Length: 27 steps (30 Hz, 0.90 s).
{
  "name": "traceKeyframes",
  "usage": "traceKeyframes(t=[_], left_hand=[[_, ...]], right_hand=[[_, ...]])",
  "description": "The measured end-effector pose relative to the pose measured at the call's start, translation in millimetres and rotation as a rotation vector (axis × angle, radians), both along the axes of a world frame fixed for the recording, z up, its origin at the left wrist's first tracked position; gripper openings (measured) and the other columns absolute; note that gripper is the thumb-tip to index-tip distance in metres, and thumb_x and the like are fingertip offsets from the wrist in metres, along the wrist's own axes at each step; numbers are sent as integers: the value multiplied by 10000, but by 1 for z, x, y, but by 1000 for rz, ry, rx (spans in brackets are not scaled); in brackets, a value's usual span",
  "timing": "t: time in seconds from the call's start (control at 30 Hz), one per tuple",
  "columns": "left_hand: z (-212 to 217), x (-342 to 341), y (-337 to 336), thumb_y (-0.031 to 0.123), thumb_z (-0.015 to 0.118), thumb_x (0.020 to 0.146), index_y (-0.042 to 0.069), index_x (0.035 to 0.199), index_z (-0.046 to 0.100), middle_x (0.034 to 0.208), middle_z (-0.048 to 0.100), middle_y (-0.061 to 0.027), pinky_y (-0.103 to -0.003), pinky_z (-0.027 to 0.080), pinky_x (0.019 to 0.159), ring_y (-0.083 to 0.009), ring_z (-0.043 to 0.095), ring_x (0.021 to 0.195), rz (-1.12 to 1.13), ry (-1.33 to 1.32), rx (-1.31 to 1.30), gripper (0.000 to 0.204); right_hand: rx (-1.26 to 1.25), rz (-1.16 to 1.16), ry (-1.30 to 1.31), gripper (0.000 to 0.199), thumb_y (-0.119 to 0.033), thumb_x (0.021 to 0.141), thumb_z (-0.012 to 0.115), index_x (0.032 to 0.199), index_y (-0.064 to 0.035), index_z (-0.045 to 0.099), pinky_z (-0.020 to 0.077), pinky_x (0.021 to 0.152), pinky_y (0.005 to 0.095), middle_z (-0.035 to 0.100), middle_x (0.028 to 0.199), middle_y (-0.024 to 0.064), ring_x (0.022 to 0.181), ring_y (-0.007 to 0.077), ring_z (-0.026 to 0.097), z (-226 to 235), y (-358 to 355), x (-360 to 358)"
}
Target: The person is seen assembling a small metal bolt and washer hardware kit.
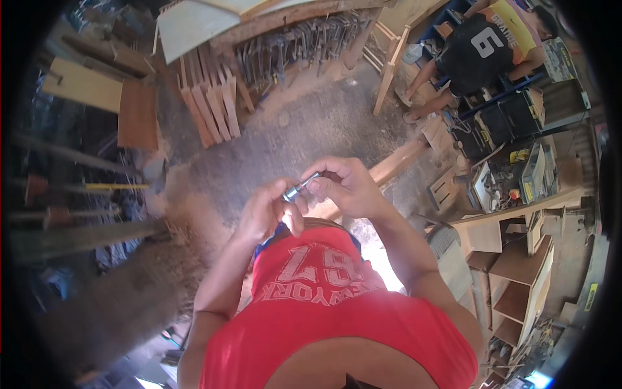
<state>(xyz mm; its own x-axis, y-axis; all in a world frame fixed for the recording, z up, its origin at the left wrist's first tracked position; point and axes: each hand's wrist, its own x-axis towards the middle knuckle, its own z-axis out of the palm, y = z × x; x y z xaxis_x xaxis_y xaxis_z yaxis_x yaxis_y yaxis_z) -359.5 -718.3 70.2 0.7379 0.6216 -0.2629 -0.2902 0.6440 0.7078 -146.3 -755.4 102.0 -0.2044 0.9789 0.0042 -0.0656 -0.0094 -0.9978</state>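
A small shiny metal piece [293, 193], a short cylinder with a narrower shank, is held in front of my body. My left hand [264, 206] is closed around its thicker end, the fingers curled under it. Thumb and index finger of my right hand [346, 185] pinch the thin shank at its upper right end. Both hands meet at the piece, just beyond the hem of my red sleeveless shirt [311, 279]. Its exact kind is too small to make out, and the fingers hide part of it.
A long wooden beam [402, 161] runs beyond my right hand. Curved wooden parts [210, 97] lean at the far left, near a rack of clamps [304, 52]. At the far right a co-worker [483, 52] bends over blue shelving. Wooden shelves [515, 292] stand at right.
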Motion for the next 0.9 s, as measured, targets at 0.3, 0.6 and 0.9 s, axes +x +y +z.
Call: traceKeyframes(t=[0.3,0.6,0.9], left_hand=[[14,58,213,341,498,1030,-52,1115,563,887,652,-147,-298,571,576,-192,685,670,-40,142,87,408],[36,168,366,387,469,1024,-42,991,622,781,658,-140,-357,577,594,-250,684,690,379,467,472,457],[52,211,480,304,464,990,-53,1035,605,765,638,-121,-369,604,530,-261,674,637,485,79,-2,386]], right_hand=[[22,40,46,164,-77,941,650,1074,15,673,478,704,240,686,894,35,792,66,597,3,214,63],[83,335,125,126,-61,962,619,1058,10,659,486,695,251,685,880,34,797,71,598,5,431,162],[-51,653,149,161,-55,964,629,1102,23,654,521,747,273,703,907,69,832,112,644,32,598,197]])
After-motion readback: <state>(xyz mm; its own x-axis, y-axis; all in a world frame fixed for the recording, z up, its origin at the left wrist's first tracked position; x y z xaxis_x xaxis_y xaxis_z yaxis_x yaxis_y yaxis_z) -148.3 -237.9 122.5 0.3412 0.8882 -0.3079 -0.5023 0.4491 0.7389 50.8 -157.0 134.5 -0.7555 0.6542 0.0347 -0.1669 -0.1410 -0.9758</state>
